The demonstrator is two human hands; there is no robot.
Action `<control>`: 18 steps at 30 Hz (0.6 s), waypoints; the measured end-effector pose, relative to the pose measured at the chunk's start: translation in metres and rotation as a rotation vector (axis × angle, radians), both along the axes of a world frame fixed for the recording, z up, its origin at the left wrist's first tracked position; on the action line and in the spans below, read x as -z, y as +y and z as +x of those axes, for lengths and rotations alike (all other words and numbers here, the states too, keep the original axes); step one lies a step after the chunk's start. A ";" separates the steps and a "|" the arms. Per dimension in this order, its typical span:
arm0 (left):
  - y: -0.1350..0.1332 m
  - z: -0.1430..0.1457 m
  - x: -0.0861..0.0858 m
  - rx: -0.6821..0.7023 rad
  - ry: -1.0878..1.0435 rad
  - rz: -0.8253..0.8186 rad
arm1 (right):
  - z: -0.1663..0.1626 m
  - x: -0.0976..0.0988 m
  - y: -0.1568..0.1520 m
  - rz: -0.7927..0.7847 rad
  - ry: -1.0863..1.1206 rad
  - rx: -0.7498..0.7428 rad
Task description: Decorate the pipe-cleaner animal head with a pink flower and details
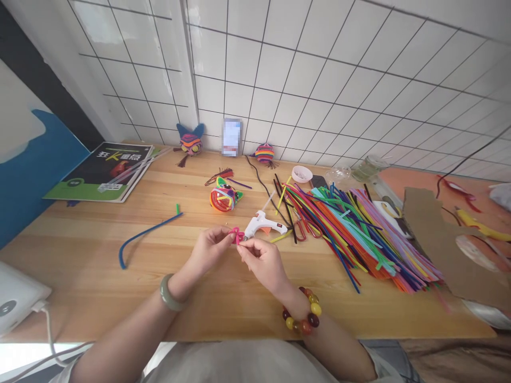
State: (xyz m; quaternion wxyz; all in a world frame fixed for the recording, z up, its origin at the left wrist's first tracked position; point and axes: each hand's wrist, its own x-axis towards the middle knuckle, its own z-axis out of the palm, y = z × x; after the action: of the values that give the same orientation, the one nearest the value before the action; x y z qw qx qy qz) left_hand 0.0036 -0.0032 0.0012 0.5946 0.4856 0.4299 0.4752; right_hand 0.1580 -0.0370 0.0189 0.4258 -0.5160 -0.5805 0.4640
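Observation:
My left hand and my right hand meet over the middle of the wooden table. Both pinch a small pink pipe-cleaner bow between their fingertips, the left from its left side and the right from below and right. A white glue gun lies just behind the bow. A jade bangle circles my left wrist, and a beaded bracelet circles my right.
A big heap of coloured pipe cleaners covers the right. Red scissors, a bent blue pipe cleaner, three pipe-cleaner figures, a book, cardboard and a white device lie around.

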 end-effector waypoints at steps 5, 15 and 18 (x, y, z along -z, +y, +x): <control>-0.002 0.001 0.002 -0.038 0.097 0.064 | -0.003 0.003 -0.001 0.164 -0.093 0.003; -0.001 0.000 -0.003 -0.046 -0.029 -0.015 | -0.003 0.007 -0.002 0.267 -0.128 -0.024; 0.003 -0.003 -0.002 -0.034 -0.202 -0.146 | 0.001 0.005 -0.003 0.205 -0.034 -0.177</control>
State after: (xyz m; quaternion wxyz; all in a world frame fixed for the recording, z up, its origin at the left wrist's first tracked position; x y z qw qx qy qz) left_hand 0.0010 0.0000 0.0034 0.6604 0.3833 0.4097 0.4991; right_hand 0.1588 -0.0403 0.0139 0.4241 -0.4244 -0.6752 0.4290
